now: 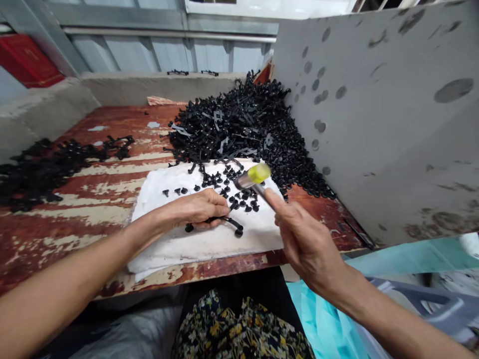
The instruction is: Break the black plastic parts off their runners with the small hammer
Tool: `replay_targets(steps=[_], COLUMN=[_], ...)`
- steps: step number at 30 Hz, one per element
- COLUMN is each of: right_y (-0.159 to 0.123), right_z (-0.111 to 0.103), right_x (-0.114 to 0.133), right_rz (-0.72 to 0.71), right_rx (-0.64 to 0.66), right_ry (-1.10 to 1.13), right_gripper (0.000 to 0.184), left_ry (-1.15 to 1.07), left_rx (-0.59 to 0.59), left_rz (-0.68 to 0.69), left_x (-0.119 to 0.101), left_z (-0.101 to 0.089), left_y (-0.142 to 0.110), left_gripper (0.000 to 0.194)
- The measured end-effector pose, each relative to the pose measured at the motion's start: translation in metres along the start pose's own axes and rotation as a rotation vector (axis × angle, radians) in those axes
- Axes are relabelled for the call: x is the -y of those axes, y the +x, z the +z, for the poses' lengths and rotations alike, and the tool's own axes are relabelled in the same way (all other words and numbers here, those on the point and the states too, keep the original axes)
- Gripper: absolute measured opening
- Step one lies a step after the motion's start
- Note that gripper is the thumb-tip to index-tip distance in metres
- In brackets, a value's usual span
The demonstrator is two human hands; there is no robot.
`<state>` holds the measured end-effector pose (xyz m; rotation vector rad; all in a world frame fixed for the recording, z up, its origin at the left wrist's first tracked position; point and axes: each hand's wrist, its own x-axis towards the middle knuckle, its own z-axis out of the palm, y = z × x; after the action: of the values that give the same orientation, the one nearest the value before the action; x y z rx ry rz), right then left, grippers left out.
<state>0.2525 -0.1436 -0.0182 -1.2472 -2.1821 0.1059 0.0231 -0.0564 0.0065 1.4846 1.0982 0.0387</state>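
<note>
My right hand (305,237) is closed round the handle of a small hammer (247,180) with a yellow-green face, its head raised over the white cloth (160,249). On the cloth, my left hand (209,207) pinches a small black part at its fingertips, which its fingers partly hide. A black strip with round knobs (236,227) lies just below these fingers; whether they also grip it I cannot tell. Several loose black studs (243,203) are scattered on the cloth between and beyond my hands.
Behind the cloth rises a large heap of black plastic parts (224,117). A smaller pile of black strips (56,167) lies at the left of the worn red-brown table (93,219). A grey spotted panel (374,124) stands along the right side, and a low concrete ledge (149,89) runs behind.
</note>
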Motion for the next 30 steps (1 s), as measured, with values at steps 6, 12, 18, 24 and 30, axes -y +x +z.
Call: replay_targets(steps=[6,12,18,24,30], right_y=[-0.004,-0.003,-0.004,0.002,0.011], right_z=[0.005,0.002,0.002,0.007,0.010], right_x=[-0.003,-0.001,0.001,0.002,0.019], right_rz=[0.030,0.011,0.032,0.237,0.894], right_rx=[-0.002,0.029,0.131,0.051,-0.074], right_ry=[0.022,-0.016,-0.090,0.276,1.178], right_gripper=[0.056,0.053,0.055,0.042,0.063], left_ry=[0.049,0.036,0.070,0.060,0.380], left_rx=[-0.012,0.007,-0.033,-0.075,-0.792], left_rz=[-0.023,-0.047,-0.006,0.054,-0.024], left_x=[-0.002,-0.003,0.002,0.002,-0.001], left_z=[0.000,0.000,0.000,0.006,-0.092], left_y=[0.002,0.001,0.003,-0.007,-0.070], left_gripper=[0.034,0.035,0.032,0.029,0.021])
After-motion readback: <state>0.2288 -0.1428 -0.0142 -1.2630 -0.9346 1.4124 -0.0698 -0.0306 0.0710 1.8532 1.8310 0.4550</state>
